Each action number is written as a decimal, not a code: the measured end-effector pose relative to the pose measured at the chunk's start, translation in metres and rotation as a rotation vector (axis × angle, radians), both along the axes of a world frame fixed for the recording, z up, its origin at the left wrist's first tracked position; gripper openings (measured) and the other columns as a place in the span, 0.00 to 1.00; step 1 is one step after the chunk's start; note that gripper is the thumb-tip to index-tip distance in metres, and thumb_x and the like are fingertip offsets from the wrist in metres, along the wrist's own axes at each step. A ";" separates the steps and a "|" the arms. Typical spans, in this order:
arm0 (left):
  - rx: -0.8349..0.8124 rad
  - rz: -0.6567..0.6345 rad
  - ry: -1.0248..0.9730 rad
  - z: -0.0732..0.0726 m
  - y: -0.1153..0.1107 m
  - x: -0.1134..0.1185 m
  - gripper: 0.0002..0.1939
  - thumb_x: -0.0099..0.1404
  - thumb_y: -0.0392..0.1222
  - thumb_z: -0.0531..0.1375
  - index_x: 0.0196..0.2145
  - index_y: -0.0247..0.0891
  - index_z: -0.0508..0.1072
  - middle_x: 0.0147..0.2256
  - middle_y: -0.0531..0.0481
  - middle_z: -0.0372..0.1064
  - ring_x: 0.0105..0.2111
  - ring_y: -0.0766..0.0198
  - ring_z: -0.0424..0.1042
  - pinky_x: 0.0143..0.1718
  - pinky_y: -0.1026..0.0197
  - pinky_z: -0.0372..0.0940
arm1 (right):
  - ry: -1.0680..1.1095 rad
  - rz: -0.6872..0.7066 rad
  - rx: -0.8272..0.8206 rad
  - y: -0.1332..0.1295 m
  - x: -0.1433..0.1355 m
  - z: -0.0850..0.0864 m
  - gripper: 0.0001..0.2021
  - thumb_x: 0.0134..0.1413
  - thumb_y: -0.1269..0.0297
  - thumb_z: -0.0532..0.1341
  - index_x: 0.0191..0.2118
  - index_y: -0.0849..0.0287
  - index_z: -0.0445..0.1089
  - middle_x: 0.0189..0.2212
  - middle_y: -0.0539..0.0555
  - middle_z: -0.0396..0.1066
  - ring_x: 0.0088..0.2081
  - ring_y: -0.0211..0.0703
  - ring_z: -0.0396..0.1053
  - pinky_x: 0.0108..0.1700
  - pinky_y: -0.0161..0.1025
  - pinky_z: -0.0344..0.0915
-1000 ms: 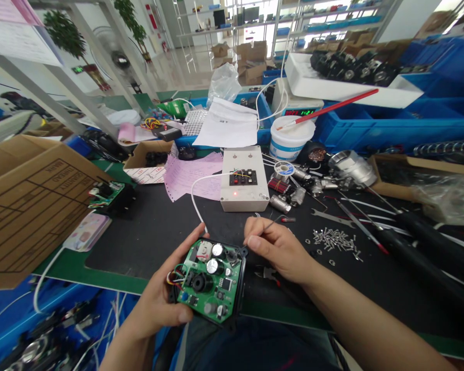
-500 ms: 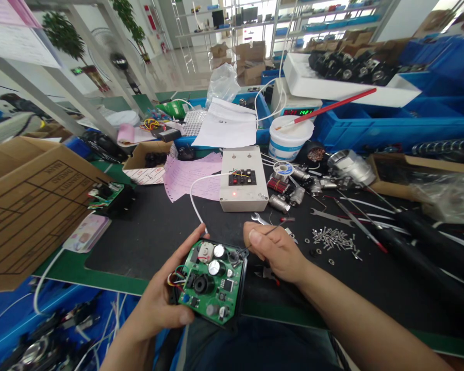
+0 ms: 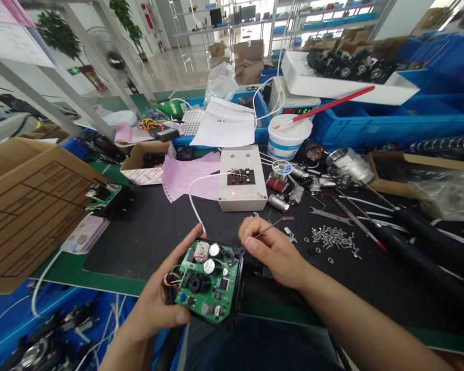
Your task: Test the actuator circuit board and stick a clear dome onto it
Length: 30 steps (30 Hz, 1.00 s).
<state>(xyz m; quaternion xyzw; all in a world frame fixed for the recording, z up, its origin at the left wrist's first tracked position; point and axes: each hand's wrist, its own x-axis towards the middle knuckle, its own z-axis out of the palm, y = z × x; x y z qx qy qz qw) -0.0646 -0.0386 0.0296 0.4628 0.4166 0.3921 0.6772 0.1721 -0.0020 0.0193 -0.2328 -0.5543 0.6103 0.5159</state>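
My left hand [image 3: 154, 304] grips a green circuit board [image 3: 211, 281] set in a black housing, thumb on its lower left edge, fingers under it. The board carries silver capacitors, a black round buzzer and coloured wires at its left side. My right hand [image 3: 272, 250] pinches a thin wire-like tool [image 3: 272, 226] with a red tip, just off the board's upper right corner. Whether the tool's lower end touches the board is hidden by my fingers.
A white test box [image 3: 242, 178] with a red light stands behind the board, a white cable running from it. Loose screws [image 3: 332, 238], wrenches and cables lie at the right. A cardboard box [image 3: 27, 201] stands at the left, blue bins [image 3: 390, 123] at the back.
The board and both hands have shifted slightly left and up in view. My right hand stays at the board's upper right corner with the thin tool.
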 end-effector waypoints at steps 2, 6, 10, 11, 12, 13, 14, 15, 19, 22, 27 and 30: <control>0.004 0.007 -0.002 0.000 0.000 0.001 0.57 0.39 0.57 0.74 0.64 0.47 0.56 0.62 0.45 0.59 0.62 0.43 0.55 0.57 0.60 0.59 | 0.017 -0.016 0.052 0.000 0.000 0.002 0.11 0.64 0.58 0.60 0.33 0.57 0.65 0.29 0.49 0.59 0.32 0.38 0.58 0.35 0.36 0.55; -0.007 0.010 -0.024 0.000 0.000 0.001 0.56 0.39 0.56 0.74 0.64 0.48 0.57 0.62 0.45 0.59 0.62 0.43 0.55 0.57 0.60 0.60 | 0.026 -0.030 0.026 0.000 -0.002 0.002 0.11 0.61 0.59 0.63 0.30 0.58 0.66 0.27 0.47 0.60 0.29 0.37 0.58 0.33 0.35 0.55; 0.001 0.011 -0.035 0.000 0.000 0.002 0.55 0.40 0.55 0.74 0.64 0.48 0.57 0.61 0.45 0.60 0.60 0.43 0.60 0.56 0.59 0.61 | 0.129 -0.083 -0.092 -0.002 -0.005 -0.001 0.11 0.60 0.59 0.64 0.30 0.57 0.67 0.27 0.47 0.60 0.29 0.36 0.57 0.33 0.34 0.54; 0.006 0.012 -0.034 -0.001 0.000 0.002 0.55 0.40 0.55 0.74 0.64 0.47 0.57 0.61 0.45 0.61 0.59 0.44 0.61 0.56 0.59 0.61 | 0.164 -0.098 -0.115 -0.003 -0.006 -0.002 0.11 0.60 0.59 0.65 0.30 0.57 0.67 0.27 0.47 0.61 0.29 0.36 0.57 0.33 0.34 0.54; 0.013 0.014 -0.030 -0.001 0.000 0.002 0.55 0.40 0.56 0.74 0.64 0.47 0.57 0.61 0.45 0.61 0.59 0.44 0.62 0.56 0.59 0.61 | 0.193 -0.105 -0.135 -0.003 -0.007 -0.002 0.10 0.60 0.60 0.65 0.30 0.57 0.68 0.27 0.47 0.61 0.30 0.36 0.57 0.34 0.34 0.54; 0.021 0.019 -0.021 -0.001 -0.001 0.002 0.55 0.40 0.56 0.74 0.63 0.47 0.57 0.61 0.45 0.61 0.59 0.45 0.62 0.56 0.60 0.61 | 0.215 -0.106 -0.150 -0.004 -0.008 -0.002 0.10 0.59 0.60 0.66 0.30 0.56 0.68 0.27 0.47 0.62 0.30 0.36 0.58 0.34 0.34 0.55; 0.030 0.025 -0.009 -0.002 -0.001 0.002 0.55 0.40 0.57 0.74 0.63 0.47 0.57 0.60 0.45 0.61 0.59 0.45 0.62 0.56 0.61 0.61 | 0.227 -0.101 -0.159 -0.004 -0.009 -0.003 0.09 0.59 0.60 0.66 0.30 0.56 0.68 0.27 0.47 0.62 0.30 0.36 0.58 0.35 0.34 0.55; 0.039 0.031 0.003 -0.002 -0.001 0.002 0.55 0.40 0.57 0.74 0.63 0.47 0.58 0.60 0.45 0.61 0.59 0.45 0.62 0.56 0.61 0.60 | 0.230 -0.093 -0.164 -0.005 -0.010 -0.002 0.09 0.59 0.61 0.66 0.30 0.56 0.69 0.27 0.47 0.62 0.30 0.36 0.59 0.35 0.34 0.55; 0.055 0.022 0.017 -0.003 0.000 0.000 0.56 0.40 0.58 0.73 0.64 0.46 0.57 0.61 0.45 0.61 0.59 0.45 0.62 0.57 0.61 0.60 | 0.236 -0.093 -0.177 -0.005 -0.013 -0.002 0.09 0.59 0.60 0.66 0.30 0.56 0.70 0.28 0.47 0.63 0.31 0.36 0.59 0.35 0.34 0.56; 0.066 -0.031 0.012 -0.004 0.001 -0.002 0.56 0.42 0.57 0.73 0.64 0.47 0.55 0.62 0.44 0.59 0.59 0.44 0.62 0.57 0.59 0.59 | 0.219 -0.097 -0.170 -0.004 -0.012 -0.001 0.10 0.58 0.59 0.66 0.30 0.57 0.70 0.27 0.47 0.63 0.30 0.36 0.60 0.34 0.34 0.56; 0.027 0.004 -0.015 -0.004 0.000 -0.001 0.56 0.41 0.56 0.74 0.64 0.46 0.55 0.62 0.43 0.58 0.60 0.42 0.60 0.58 0.58 0.59 | 0.134 -0.071 -0.085 0.002 -0.005 0.004 0.11 0.57 0.59 0.67 0.28 0.57 0.70 0.25 0.47 0.63 0.28 0.36 0.60 0.32 0.34 0.57; 0.027 0.009 0.001 -0.004 -0.001 -0.001 0.57 0.40 0.57 0.74 0.64 0.46 0.56 0.63 0.43 0.57 0.62 0.41 0.55 0.58 0.57 0.59 | 0.079 -0.021 -0.017 0.007 0.003 0.007 0.09 0.56 0.59 0.67 0.29 0.57 0.73 0.26 0.48 0.65 0.29 0.37 0.63 0.32 0.35 0.59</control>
